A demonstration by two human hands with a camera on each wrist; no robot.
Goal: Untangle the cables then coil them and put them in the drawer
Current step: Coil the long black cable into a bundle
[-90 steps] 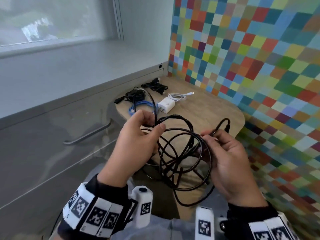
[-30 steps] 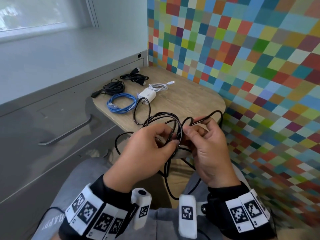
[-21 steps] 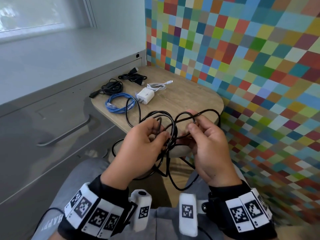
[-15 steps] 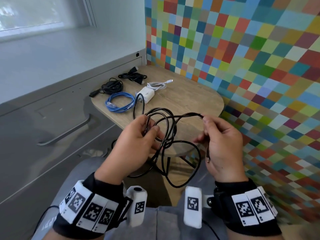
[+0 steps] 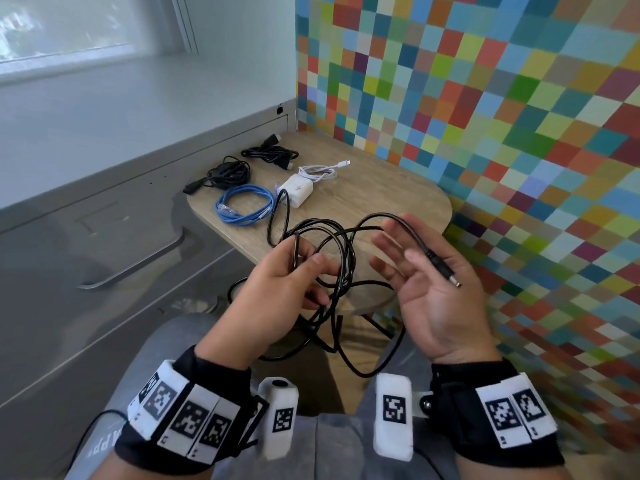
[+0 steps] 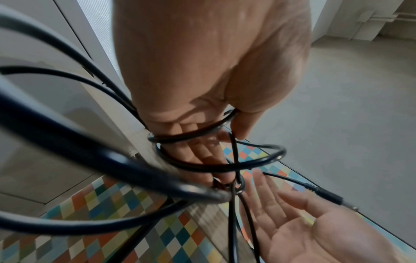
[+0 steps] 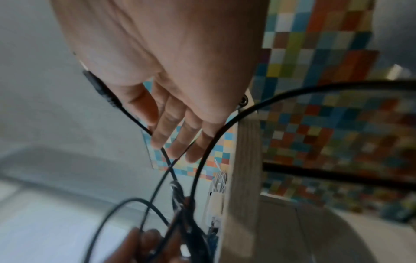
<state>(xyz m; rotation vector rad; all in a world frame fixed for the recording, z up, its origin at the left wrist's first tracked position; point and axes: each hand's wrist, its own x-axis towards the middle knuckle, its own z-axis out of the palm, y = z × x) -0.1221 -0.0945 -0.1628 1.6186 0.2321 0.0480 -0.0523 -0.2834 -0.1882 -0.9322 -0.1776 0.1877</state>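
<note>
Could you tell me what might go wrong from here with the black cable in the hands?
The barrel plug only lies across the open right hand, so it could slide off and fall back through the loops. The left hand bunches several loops of the black cable; pulling now might tighten the tangle.

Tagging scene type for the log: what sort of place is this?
Likely an indoor office or data-collection room: small wooden side table, grey cabinet drawer under a window sill, and a multicoloured checkered wall.
</note>
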